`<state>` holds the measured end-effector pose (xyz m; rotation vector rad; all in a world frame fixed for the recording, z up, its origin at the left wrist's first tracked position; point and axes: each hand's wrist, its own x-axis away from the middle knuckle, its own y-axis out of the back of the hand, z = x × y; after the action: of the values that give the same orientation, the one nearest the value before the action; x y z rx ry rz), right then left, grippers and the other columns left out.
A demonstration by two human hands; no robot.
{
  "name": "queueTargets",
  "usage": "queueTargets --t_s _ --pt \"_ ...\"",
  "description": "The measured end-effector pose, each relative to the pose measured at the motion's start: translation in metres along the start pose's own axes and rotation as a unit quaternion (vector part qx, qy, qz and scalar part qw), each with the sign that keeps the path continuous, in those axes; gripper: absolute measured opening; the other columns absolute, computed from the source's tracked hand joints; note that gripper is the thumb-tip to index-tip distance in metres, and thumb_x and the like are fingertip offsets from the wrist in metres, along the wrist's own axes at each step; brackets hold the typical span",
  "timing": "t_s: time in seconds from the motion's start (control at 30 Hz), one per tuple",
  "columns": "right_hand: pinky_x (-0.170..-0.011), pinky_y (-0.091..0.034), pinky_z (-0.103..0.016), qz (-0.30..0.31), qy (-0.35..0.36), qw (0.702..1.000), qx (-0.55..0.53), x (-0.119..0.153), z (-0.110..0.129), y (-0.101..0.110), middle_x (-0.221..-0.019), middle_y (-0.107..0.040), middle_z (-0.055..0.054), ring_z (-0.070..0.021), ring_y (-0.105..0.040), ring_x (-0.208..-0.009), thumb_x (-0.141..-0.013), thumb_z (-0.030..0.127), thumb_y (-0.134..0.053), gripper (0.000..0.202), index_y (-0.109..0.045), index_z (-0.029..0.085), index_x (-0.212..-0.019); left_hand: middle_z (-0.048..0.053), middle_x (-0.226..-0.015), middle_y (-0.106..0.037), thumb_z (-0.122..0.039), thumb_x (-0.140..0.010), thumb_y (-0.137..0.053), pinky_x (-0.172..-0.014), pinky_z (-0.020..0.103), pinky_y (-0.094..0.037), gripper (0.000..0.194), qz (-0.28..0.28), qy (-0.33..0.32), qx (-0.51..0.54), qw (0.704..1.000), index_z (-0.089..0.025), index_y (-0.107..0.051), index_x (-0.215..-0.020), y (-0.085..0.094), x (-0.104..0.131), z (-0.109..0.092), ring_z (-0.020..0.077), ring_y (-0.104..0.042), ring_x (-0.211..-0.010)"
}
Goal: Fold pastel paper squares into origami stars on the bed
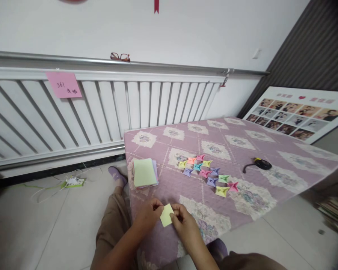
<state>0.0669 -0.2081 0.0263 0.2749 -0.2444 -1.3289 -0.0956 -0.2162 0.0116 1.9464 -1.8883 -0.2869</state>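
Pinched between the fingertips of the left hand [150,212] at its nine o'clock side and the right hand [183,222] at three o'clock is a small pale-yellow paper [167,215], over the near part of the patterned tablecloth [169,187]. From that paper, a stack of paper sheets [144,172] lies near at eleven o'clock; folded paper pieces [205,173] in several colours stand clustered toward one; a black object [262,164] lies farther off at two.

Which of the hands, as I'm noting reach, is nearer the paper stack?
Left. The left hand is on the near side of the paper stack, apart from it; the right hand is farther off, across the small yellow paper.
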Motion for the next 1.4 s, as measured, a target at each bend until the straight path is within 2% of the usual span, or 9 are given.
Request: queueTargets --t_s 0.17,0.3,0.47,0.57,0.7,0.83,0.97,1.13,1.4 --pt "-0.066 -0.045 -0.03 -0.012 0.048 0.988 0.144 -0.009 -0.014 0.001 -0.076 -0.069 -0.001 -0.0197 -0.063 -0.07 -0.08 0.028 -0.051 0.018 -0.063 0.022 -0.092 0.001 -0.082 -0.065 -0.016 -0.08 -0.049 -0.067 0.026 -0.039 0.014 0.033 -0.035 -0.105 0.993 -0.017 -0.063 -0.085 0.002 -0.011 -0.002 0.0164 -0.057 -0.077" --pt "-0.075 -0.044 -0.034 -0.013 0.122 0.952 0.279 -0.017 -0.026 0.005 -0.087 -0.07 -0.004 -0.0222 -0.064 -0.083 -0.081 0.02 -0.049 0.023 -0.065 0.022 -0.097 0.003 -0.088 -0.064 -0.017 -0.081 -0.053 -0.072 0.03 -0.038 0.012 0.059 -0.056 -0.197 0.977 -0.019 -0.062 -0.088 0.007 -0.018 -0.008 0.0198 -0.057 -0.083" --pt "-0.076 -0.042 -0.036 -0.047 0.183 0.908 0.374 -0.018 -0.043 0.008 -0.094 -0.067 -0.005 -0.0231 -0.062 -0.088 -0.084 0.023 -0.054 0.022 -0.065 0.027 -0.103 0.004 -0.098 -0.061 -0.017 -0.084 -0.053 -0.075 0.03 -0.038 0.011 0.091 -0.073 -0.269 0.956 -0.02 -0.06 -0.091 0.009 -0.021 -0.011 0.0204 -0.056 -0.09" --pt "-0.077 -0.041 -0.038 -0.057 0.185 0.9 0.391 -0.018 -0.044 0.009 -0.1 -0.066 -0.006 -0.0245 -0.061 -0.092 -0.082 0.024 -0.059 0.026 -0.065 0.027 -0.107 0.004 -0.1 -0.059 -0.018 -0.085 -0.052 -0.074 0.029 -0.039 0.012 0.102 -0.072 -0.29 0.949 -0.021 -0.059 -0.094 0.01 -0.022 -0.011 0.0204 -0.056 -0.091" --pt "-0.08 -0.04 -0.04 -0.047 0.175 0.906 0.383 -0.018 -0.039 0.011 -0.1 -0.065 -0.005 -0.0256 -0.059 -0.096 -0.08 0.022 -0.062 0.025 -0.066 0.028 -0.104 0.002 -0.099 -0.06 -0.018 -0.084 -0.053 -0.073 0.028 -0.039 0.013 0.115 -0.076 -0.296 0.945 -0.022 -0.059 -0.095 0.012 -0.024 -0.01 0.0189 -0.056 -0.09" --pt "-0.083 -0.038 -0.04 -0.037 0.169 0.915 0.364 -0.018 -0.037 0.012 -0.103 -0.065 -0.004 -0.0254 -0.058 -0.099 -0.08 0.021 -0.061 0.018 -0.066 0.028 -0.096 0.002 -0.099 -0.059 -0.016 -0.083 -0.053 -0.073 0.028 -0.038 0.013 0.113 -0.092 -0.291 0.946 -0.022 -0.058 -0.093 0.013 -0.024 -0.007 0.0179 -0.055 -0.09" --pt "-0.083 -0.037 -0.039 -0.037 0.167 0.917 0.36 -0.017 -0.038 0.011 -0.101 -0.065 -0.003 -0.024 -0.058 -0.097 -0.079 0.021 -0.06 0.005 -0.062 0.026 -0.079 0.001 -0.094 -0.059 -0.016 -0.084 -0.051 -0.072 0.027 -0.037 0.009 0.109 -0.113 -0.29 0.944 -0.021 -0.059 -0.086 0.013 -0.023 -0.004 0.0169 -0.055 -0.088" --pt "-0.083 -0.036 -0.038 -0.026 0.168 0.919 0.356 -0.017 -0.037 0.012 -0.1 -0.065 -0.003 -0.024 -0.057 -0.098 -0.079 0.02 -0.06 0.006 -0.06 0.025 -0.076 0.001 -0.095 -0.058 -0.017 -0.087 -0.049 -0.071 0.026 -0.037 0.011 0.113 -0.131 -0.303 0.937 -0.021 -0.059 -0.087 0.013 -0.023 -0.001 0.0164 -0.054 -0.087" --pt "-0.083 -0.033 -0.037 -0.041 0.228 0.9 0.37 -0.015 -0.037 0.01 -0.085 -0.065 -0.003 -0.0202 -0.056 -0.084 -0.086 0.019 -0.052 0.015 -0.062 0.024 -0.077 0.004 -0.098 -0.059 -0.022 -0.095 -0.044 -0.076 0.03 -0.039 0.017 0.117 -0.165 -0.368 0.908 -0.019 -0.06 -0.09 0.011 -0.018 0.002 0.0188 -0.053 -0.091"
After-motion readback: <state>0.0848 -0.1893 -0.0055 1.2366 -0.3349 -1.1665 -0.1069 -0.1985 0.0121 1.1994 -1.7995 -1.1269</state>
